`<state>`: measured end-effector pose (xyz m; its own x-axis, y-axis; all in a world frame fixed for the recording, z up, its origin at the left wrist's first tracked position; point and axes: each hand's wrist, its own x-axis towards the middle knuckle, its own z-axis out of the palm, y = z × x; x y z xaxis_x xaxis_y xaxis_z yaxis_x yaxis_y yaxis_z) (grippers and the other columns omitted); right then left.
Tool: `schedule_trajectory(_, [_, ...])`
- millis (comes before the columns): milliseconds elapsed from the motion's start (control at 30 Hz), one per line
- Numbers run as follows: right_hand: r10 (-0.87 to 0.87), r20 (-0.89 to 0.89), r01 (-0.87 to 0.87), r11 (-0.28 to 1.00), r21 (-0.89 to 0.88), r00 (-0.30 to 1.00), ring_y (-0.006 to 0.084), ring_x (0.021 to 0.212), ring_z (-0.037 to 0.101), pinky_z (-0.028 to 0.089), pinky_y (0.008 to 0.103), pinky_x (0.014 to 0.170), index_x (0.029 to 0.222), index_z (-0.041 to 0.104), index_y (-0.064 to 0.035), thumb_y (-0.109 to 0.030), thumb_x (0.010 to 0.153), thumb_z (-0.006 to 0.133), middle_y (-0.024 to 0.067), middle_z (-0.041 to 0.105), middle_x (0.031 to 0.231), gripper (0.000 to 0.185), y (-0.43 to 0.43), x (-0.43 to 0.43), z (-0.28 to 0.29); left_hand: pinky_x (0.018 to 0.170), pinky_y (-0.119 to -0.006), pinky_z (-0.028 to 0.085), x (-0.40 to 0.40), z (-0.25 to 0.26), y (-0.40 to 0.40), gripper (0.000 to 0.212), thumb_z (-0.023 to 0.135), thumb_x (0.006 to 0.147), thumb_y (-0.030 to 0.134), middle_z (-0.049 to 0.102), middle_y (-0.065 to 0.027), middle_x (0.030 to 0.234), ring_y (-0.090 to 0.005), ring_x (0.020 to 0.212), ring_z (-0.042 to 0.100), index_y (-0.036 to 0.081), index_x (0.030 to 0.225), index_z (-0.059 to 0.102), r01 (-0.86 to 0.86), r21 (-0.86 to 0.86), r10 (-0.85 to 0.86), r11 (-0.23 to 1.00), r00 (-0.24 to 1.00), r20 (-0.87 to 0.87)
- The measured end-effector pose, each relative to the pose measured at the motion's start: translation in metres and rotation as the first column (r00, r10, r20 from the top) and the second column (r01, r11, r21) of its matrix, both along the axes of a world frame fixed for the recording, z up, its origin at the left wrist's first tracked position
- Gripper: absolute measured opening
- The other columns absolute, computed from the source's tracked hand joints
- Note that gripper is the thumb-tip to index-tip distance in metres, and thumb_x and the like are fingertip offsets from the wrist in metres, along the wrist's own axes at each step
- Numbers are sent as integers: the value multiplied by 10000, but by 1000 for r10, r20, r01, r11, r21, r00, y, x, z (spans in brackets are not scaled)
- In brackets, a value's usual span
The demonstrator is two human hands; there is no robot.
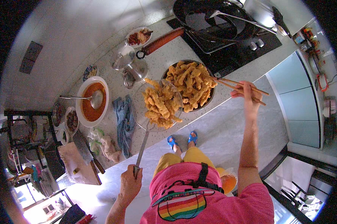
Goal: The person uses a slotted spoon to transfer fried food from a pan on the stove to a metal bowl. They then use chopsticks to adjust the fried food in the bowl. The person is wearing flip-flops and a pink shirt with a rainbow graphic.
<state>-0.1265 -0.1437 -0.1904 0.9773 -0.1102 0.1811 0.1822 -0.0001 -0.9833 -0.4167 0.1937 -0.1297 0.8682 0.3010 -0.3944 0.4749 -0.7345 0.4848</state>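
My left hand (131, 179) grips the handle of a wire-mesh skimmer (139, 119). Golden, battered fried strips (160, 105) lie heaped in the skimmer, which overlaps the near left rim of a dark bowl (212, 98). More fried strips (189, 84) pile high inside that bowl on the counter. In my right hand (248, 93) is a pair of wooden chopsticks (238, 86). Their tips reach the right side of the heap in the bowl; whether they pinch a piece cannot be told.
Behind the bowl, a black wok (247, 25) with a metal ladle (241, 21) sits on the cooktop. Leftward are a steel pot (137, 70), a white bowl of red-orange sauce (105, 109), a blue cloth (124, 123), and a cleaver (84, 148) on a cutting board (84, 176).
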Motion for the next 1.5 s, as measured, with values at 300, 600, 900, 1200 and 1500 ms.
schedule_trajectory(300, [-96,24,98,990,-100,995,193,541,623,528,291,489,911,591,53,-210,922,477,133,611,759,287,12,-16,42,526,-427,442,3,3,-2,190,559,861,145,570,-198,651,-368,608,589,-14,900,462,-27,-62,27,998,1000,-4])
schedule_trajectory(600, [246,-102,-232,963,136,964,209,530,605,522,313,454,939,549,56,-196,929,460,138,583,744,268,62,-62,49,531,-440,441,5,-3,-3,201,553,863,155,565,-203,649,-399,612,576,-18,891,454,2,-86,-1,996,1000,15])
schedule_trajectory(900, [364,-142,-355,931,81,921,206,599,636,542,294,538,994,529,50,-180,946,439,124,588,799,251,98,-93,40,524,-474,425,0,0,-6,211,552,866,162,557,-215,641,-413,609,568,-12,890,435,-45,-47,45,998,999,-14])
schedule_trajectory(1200, [171,-40,-172,985,-10,984,217,550,627,527,296,530,956,557,54,-189,935,459,133,611,765,264,74,-87,53,524,-473,417,-17,-2,-3,199,558,862,151,560,-219,649,-420,619,560,-10,883,441,-100,-38,100,994,995,-23])
schedule_trajectory(1500, [386,132,-311,869,-385,913,167,634,646,536,264,558,941,572,55,-85,924,469,101,612,779,175,54,-65,36,507,-450,421,-22,-2,7,181,560,859,140,560,-195,627,-391,582,570,-2,872,449,-87,21,87,996,996,12])
